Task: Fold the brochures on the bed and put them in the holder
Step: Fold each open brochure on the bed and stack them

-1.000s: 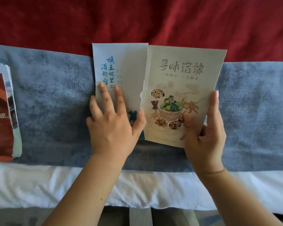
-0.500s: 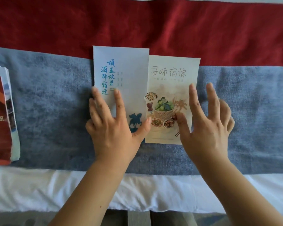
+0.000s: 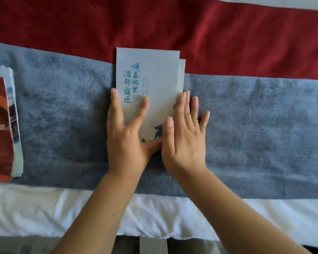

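A pale blue brochure (image 3: pixel 154 74) with blue Chinese lettering lies folded on the grey-blue bed runner (image 3: pixel 255 125). A thin strip of its beige inner panel shows along its right edge. My left hand (image 3: pixel 126 136) lies flat on the brochure's lower left part, fingers spread and straight. My right hand (image 3: pixel 184 136) presses flat on the lower right edge, its fingers half on the paper and half on the runner. No holder is in view.
A stack of folded brochures (image 3: pixel 2 125) with a red cover lies at the left edge of the runner. A dark red band (image 3: pixel 228 33) runs behind the runner, and the white sheet (image 3: pixel 44 209) lies in front of it.
The beige panel with the food picture has been folded in under the blue cover. My right hand moved left onto the brochure's right edge; my left hand stayed pressing.
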Tool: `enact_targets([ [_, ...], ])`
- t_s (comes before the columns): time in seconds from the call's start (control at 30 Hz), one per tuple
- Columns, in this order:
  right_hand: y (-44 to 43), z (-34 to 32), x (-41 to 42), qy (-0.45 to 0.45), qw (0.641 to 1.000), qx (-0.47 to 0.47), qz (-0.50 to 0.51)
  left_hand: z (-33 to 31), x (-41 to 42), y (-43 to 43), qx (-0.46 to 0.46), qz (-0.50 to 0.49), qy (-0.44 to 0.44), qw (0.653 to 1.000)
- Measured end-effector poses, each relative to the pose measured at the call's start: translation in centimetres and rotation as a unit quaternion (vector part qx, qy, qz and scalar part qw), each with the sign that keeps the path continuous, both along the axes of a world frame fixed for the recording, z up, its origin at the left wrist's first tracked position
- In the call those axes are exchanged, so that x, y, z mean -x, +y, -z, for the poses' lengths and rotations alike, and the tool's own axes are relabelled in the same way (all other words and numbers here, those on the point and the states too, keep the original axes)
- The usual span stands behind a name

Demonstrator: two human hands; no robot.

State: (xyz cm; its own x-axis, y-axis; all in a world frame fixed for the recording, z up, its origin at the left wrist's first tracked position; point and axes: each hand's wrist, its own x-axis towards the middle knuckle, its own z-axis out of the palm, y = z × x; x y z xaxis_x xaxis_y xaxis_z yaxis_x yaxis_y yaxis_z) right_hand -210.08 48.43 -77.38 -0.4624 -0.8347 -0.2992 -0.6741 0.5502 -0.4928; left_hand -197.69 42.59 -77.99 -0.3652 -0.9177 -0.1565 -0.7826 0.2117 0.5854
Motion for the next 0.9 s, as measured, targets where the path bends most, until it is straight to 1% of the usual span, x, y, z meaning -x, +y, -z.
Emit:
enact_targets([
  [0.07, -0.9, 0.3, -1.1, 0.006, 1.000, 0.001, 0.020, -0.2, 0.0, -0.2, -0.015, -0.023, 0.010, 1.000],
  [0.13, -0.7, 0.6, -0.9, 0.032, 0.999, -0.008, 0.009, -0.6, -0.3, -0.3, -0.024, -0.029, 0.019, 0.999],
  [0.2, -0.4, 0.8, -0.6, 0.035, 0.999, -0.012, 0.000, -0.9, -0.4, -0.3, -0.029, -0.022, 0.023, 0.999],
  [0.27, -0.6, 0.6, -1.0, 0.032, 0.999, -0.013, 0.001, -1.3, -0.2, -0.4, -0.039, -0.037, 0.025, 0.998],
  [0.33, -1.1, 0.3, -1.8, 0.020, 1.000, -0.006, -0.003, -1.9, -0.1, -0.9, -0.042, -0.064, 0.013, 0.997],
  [0.47, -3.1, -0.7, -5.0, -0.037, 0.999, 0.035, -0.016, -3.4, -2.1, -2.6, -0.034, -0.112, -0.029, 0.993],
  [0.53, -4.4, -1.1, -7.2, -0.069, 0.995, 0.052, -0.041, -4.3, -4.5, -3.5, -0.027, -0.140, -0.050, 0.989],
  [0.63, -6.6, -1.7, -11.6, -0.114, 0.987, 0.065, -0.095, -5.5, -9.4, -4.9, 0.015, -0.164, -0.074, 0.984],
  [0.77, -9.2, -2.5, -18.2, -0.104, 0.980, 0.078, -0.149, -6.3, -17.0, -7.1, 0.054, -0.174, -0.113, 0.977],
  [0.9, -10.8, -2.8, -23.6, -0.083, 0.971, 0.075, -0.209, -6.0, -23.7, -9.3, 0.058, -0.176, -0.137, 0.973],
])
